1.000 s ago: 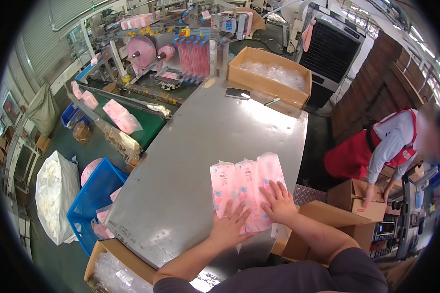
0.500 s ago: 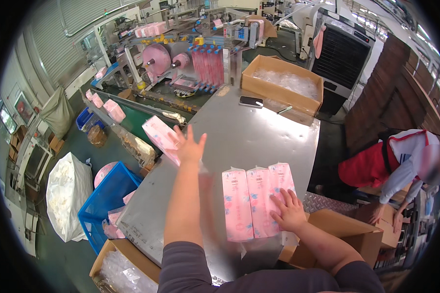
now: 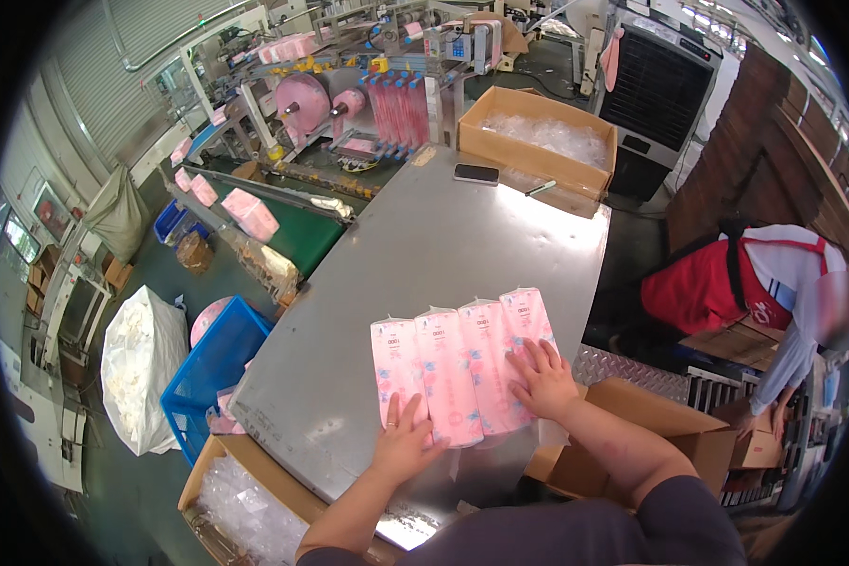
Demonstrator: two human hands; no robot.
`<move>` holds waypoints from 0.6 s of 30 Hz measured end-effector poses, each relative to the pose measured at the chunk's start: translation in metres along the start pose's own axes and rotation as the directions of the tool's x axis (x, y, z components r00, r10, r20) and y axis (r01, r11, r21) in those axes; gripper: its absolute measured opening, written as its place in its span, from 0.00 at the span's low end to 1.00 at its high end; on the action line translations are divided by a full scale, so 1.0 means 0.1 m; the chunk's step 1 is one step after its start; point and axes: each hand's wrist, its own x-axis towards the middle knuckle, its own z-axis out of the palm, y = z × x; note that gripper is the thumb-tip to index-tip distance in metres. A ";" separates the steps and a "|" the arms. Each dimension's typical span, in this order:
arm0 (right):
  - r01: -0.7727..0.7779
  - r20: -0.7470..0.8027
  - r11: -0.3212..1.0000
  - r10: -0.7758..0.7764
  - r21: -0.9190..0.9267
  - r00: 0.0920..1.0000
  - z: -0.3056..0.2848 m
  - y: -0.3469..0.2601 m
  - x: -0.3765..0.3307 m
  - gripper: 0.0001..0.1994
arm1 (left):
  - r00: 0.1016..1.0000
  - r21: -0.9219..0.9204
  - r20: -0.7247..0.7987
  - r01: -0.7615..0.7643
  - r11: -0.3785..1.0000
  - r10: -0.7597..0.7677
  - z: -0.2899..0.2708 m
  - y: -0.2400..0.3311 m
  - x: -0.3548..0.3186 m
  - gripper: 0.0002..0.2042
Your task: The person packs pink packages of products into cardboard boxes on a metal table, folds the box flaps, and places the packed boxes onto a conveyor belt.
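Several pink tissue packs (image 3: 451, 387) in printed plastic wrap stand side by side in a tight row on the metal table (image 3: 387, 255). My left hand (image 3: 407, 443) rests on the near end of the leftmost pack (image 3: 396, 358), its fingers spread. At the other end of the row, my right hand (image 3: 545, 382) lies on the rightmost pack (image 3: 526, 316), fingers apart. Both hands touch the packs without wrapping round them. The undersides of the packs are hidden.
More pink packs (image 3: 250, 215) ride a green conveyor (image 3: 302, 241) at left. Cartons of clear plastic bags (image 3: 547, 140) stand at the far edge and near left. An open carton (image 3: 623, 424) is at right, near a co-worker in red (image 3: 707, 288). A phone (image 3: 476, 174) lies far off.
My left hand has brought a pack from the conveyor end to the left side of the row, which has grown by one. The row has shifted left and slightly away.
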 end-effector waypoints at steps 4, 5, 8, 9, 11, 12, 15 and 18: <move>0.003 0.062 1.000 -0.002 -0.024 0.998 -0.04 0.01 -0.29 0.29 | 1.000 0.102 0.007 -0.017 0.995 0.016 0.24 0.12 -0.28 0.25; 0.003 0.059 1.000 -0.002 -0.019 0.998 -0.07 0.02 -0.33 0.29 | 0.999 0.158 -0.006 -0.030 0.987 0.031 0.26 0.15 -0.30 0.26; -0.009 0.054 1.000 0.009 0.003 0.998 -0.08 0.06 -0.39 0.29 | 0.994 0.127 -0.056 0.098 0.987 -0.091 -0.02 0.26 -0.10 0.34; -0.018 0.060 1.000 0.017 0.011 0.998 -0.08 0.05 -0.38 0.29 | 0.988 0.113 -0.067 0.144 0.983 -0.137 -0.14 0.23 0.00 0.36; -0.045 0.073 0.999 0.044 0.020 0.996 -0.11 0.03 -0.37 0.29 | 0.978 0.153 -0.128 0.182 0.971 -0.163 -0.26 -0.15 0.48 0.42; -0.051 0.072 0.999 0.051 -0.003 0.996 -0.10 0.03 -0.37 0.30 | 0.967 0.128 -0.164 0.218 0.968 -0.196 -0.33 -0.31 0.79 0.43; -0.034 0.065 0.999 0.035 -0.020 0.997 -0.12 0.02 -0.38 0.30 | 0.895 0.009 -0.325 0.326 0.945 -0.306 -0.61 -0.80 1.69 0.42; -0.038 0.074 0.999 0.039 -0.008 0.997 -0.14 0.00 -0.37 0.30 | 0.826 0.001 -0.417 0.417 0.909 -0.378 -0.86 -1.10 2.47 0.40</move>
